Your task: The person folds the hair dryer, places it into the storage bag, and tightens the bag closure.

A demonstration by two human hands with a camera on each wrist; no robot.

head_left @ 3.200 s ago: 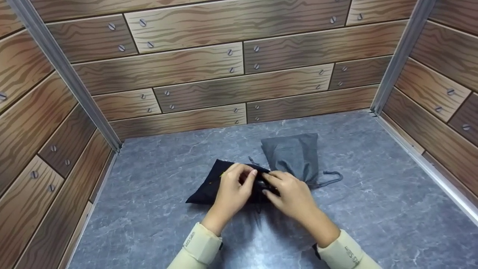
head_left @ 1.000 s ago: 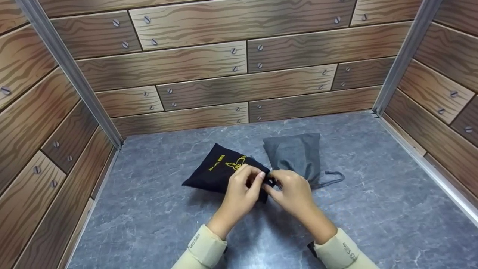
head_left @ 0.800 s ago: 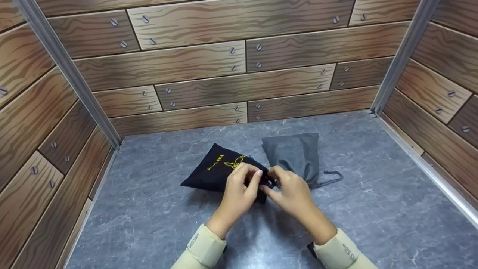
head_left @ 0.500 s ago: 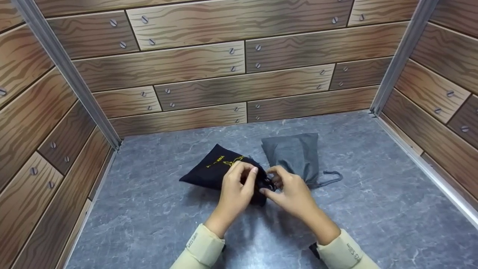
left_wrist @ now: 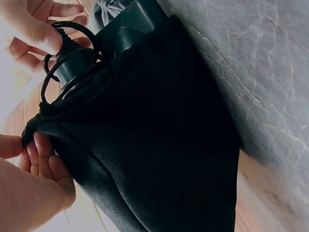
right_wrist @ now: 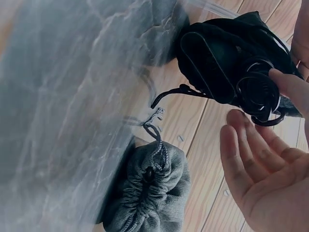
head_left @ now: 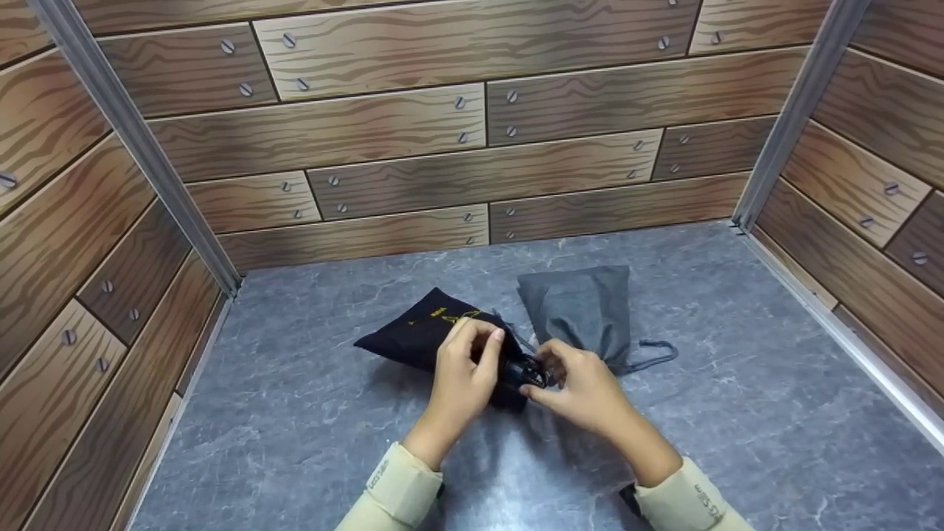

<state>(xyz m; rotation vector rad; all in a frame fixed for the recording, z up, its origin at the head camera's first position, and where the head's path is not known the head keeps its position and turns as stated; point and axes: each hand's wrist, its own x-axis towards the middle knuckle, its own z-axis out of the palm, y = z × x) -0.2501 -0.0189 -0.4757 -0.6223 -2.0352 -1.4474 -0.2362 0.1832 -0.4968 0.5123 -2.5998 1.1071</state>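
Note:
A black drawstring pouch [head_left: 409, 337] with yellow print lies slanted in the head view, its mouth toward the right. My left hand [head_left: 466, 366] pinches the cloth at the mouth's near edge. From the mouth projects a dark, glossy hair dryer [left_wrist: 140, 28], whose handle and looped power cord [left_wrist: 89, 30] show in the left wrist view; its rest is inside the pouch. My right hand [head_left: 586, 391] holds the handle's cord end, thumb on one side and fingers on the other.
Just beyond my right hand a grey drawstring pouch [head_left: 579, 306] lies on the marbled grey tabletop [head_left: 310, 442], its cord loop [head_left: 656, 350] trailing right. Wood-patterned panels [head_left: 398, 162] wall in the back and both sides.
The pouch mouth has widened and more of the hair dryer and cord shows. My left hand has shifted slightly left with the cloth; my right hand has moved slightly right and down.

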